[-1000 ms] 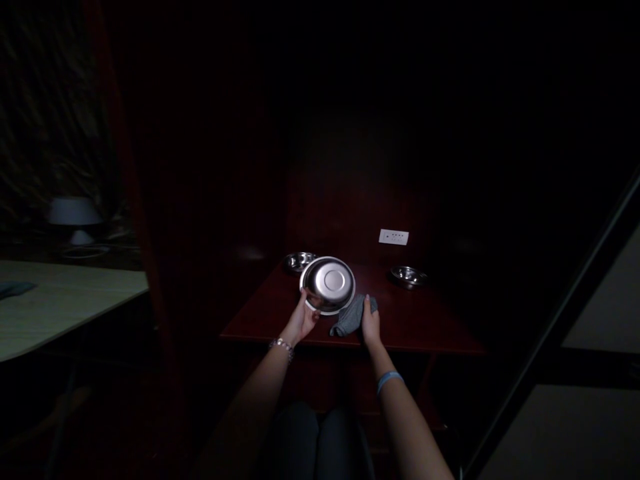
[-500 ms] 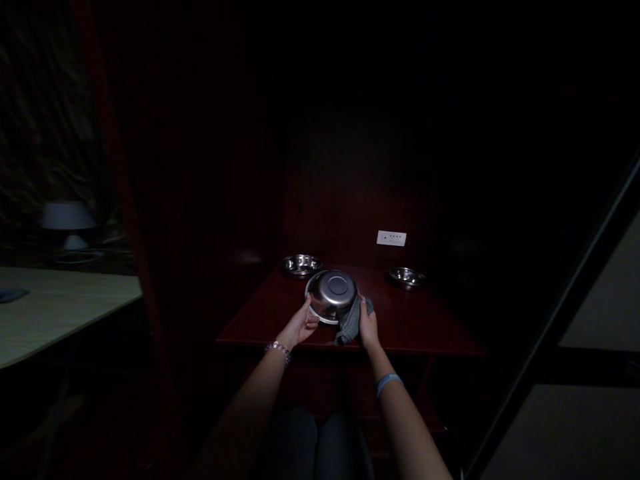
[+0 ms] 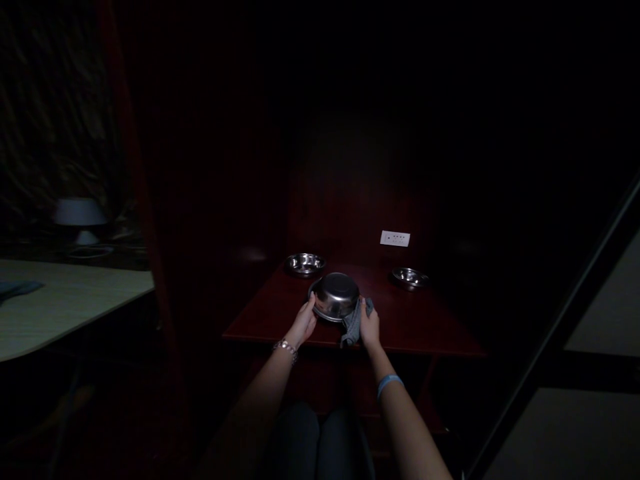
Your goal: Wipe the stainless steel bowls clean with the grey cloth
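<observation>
A shiny metal bowl (image 3: 337,295), bottom side up, is held above the front part of the dark red table (image 3: 400,327). My left hand (image 3: 303,323) grips its left rim, thumb on the outer wall. At the bowl's right side my right hand (image 3: 369,325) is closed on a grey cloth (image 3: 353,325), which lies against the bowl and hangs down below the rim. Two more metal bowls rest upright on the table: one (image 3: 305,265) at the back left, the other (image 3: 409,278) at the back right.
A white socket panel (image 3: 395,238) is on the back wall. Dark panels flank the table. On the left stands a pale table (image 3: 75,293) with a cloth (image 3: 19,289) at its edge, and a lamp (image 3: 81,213) behind it. My knees are below the red table's edge.
The held bowl has tilted, its base now facing more upward and its rim closer to level. Both hands keep their hold. The view has shifted slightly to the left.
</observation>
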`<state>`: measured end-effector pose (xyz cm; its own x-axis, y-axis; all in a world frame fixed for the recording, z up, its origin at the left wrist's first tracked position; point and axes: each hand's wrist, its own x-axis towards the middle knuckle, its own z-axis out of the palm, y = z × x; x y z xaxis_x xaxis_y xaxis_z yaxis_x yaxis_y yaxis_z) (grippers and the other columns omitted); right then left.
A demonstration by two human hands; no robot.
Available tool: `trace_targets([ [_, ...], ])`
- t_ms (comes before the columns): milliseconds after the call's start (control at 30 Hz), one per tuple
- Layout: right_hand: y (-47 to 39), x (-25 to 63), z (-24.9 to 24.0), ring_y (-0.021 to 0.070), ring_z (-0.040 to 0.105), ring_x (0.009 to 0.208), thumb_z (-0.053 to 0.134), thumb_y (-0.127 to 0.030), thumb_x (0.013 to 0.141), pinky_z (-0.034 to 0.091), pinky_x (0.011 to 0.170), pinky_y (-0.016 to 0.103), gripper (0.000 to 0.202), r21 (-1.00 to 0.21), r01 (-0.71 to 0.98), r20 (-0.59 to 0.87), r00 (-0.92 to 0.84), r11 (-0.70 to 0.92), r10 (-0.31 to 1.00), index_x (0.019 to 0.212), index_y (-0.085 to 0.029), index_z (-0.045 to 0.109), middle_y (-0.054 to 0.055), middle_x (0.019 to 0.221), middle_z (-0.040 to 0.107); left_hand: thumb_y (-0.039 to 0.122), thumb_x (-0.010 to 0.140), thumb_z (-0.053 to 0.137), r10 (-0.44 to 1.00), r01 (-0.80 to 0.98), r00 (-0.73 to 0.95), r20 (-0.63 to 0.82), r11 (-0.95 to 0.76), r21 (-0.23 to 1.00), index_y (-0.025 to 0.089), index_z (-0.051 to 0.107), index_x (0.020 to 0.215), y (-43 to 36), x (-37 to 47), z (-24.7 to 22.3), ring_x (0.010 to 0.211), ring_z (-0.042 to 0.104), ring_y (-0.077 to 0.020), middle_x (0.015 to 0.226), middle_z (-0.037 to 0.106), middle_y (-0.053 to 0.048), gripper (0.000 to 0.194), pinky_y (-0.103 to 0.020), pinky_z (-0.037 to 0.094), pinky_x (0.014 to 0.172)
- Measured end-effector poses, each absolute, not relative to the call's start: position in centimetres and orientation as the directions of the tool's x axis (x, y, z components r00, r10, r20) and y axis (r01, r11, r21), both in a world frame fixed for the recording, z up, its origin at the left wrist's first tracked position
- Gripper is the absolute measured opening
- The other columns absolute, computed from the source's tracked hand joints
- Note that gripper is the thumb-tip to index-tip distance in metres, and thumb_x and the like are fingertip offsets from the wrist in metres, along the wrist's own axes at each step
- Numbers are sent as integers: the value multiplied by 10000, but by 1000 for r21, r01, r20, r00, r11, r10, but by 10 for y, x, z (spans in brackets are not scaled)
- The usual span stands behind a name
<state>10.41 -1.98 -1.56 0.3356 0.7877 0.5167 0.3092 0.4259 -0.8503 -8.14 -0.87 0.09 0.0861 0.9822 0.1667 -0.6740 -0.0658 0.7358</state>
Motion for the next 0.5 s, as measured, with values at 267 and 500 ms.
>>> trace_targets([
  [267,-20,104,-16,228,669,769,475,-582,833,476,699,291,467,-915,228,399,406,332,822,783,-167,682,116,807,728,347,961,468,988,-713,-155,15,-122,690,132,688,966,-2,-87,0,949,696,-160,990,750,-91,308,-343,454,1025],
  [500,-24,107,-8,221,658,791,489,-622,806,485,736,300,532,-937,0,293,544,350,786,855,-129,684,110,847,725,396,964,454,965,-700,-255,-58,-143,699,141,674,934,-2,-90,1,849,713,-150,876,757,-67,338,-335,510,956],
])
